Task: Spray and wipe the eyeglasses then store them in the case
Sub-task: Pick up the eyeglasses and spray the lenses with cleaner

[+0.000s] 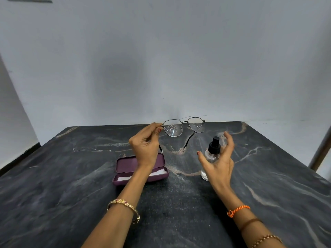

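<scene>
Lower frame: dark marble-patterned tabletop (pixel 53 194). Centre: left hand (pixel 145 147) pinches thin metal-framed eyeglasses (pixel 183 127), lenses droplet-speckled, above the table. Right hand (pixel 217 158), fingers spread and released, sits beside upright clear black-capped spray bottle (pixel 212 154). Open purple eyeglass case (pixel 125 167) lies beneath the left wrist.

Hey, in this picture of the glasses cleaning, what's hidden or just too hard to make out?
Head view:
- Case interior and white cloth: middle hidden by left hand and forearm.
- Spray bottle lower body: behind right hand; contact unclear.
- Glasses left temple: partly inside the left hand's grip.
</scene>
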